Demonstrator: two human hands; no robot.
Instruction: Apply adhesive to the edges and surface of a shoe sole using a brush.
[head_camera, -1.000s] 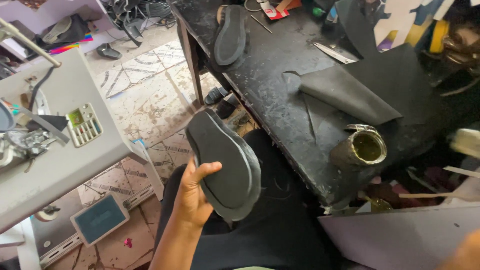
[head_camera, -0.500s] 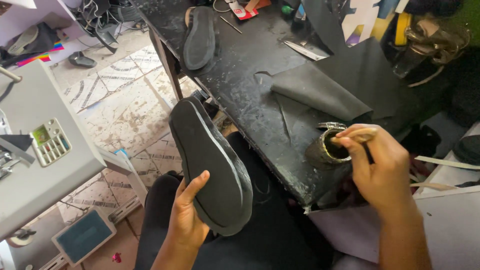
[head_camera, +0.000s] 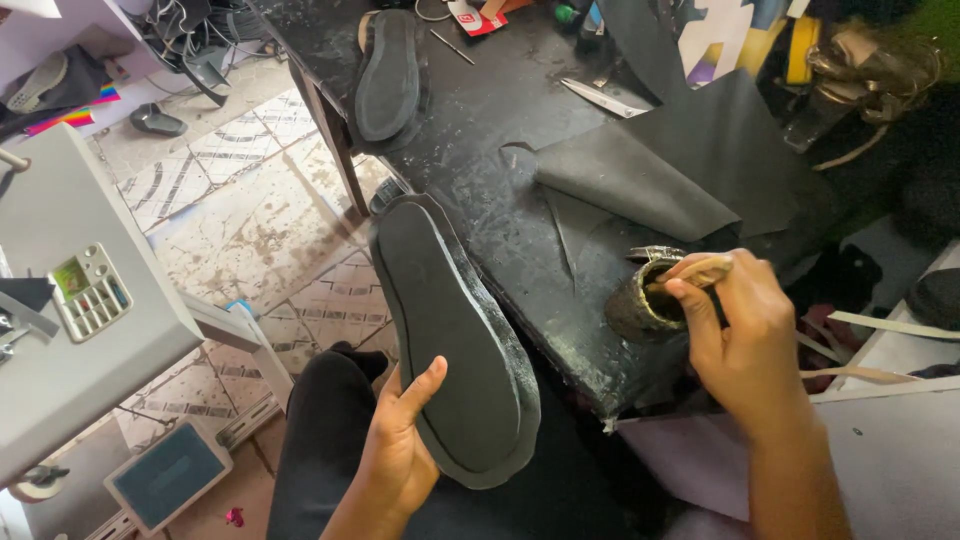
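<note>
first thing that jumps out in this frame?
The big black shoe sole, held flat side up in the left hand over the person's lap at centre frame. Next, the right hand at the near edge of the stained black workbench, holding a brush handle that goes into a grimy tin. A second sole lies at the bench's far end.
</note>
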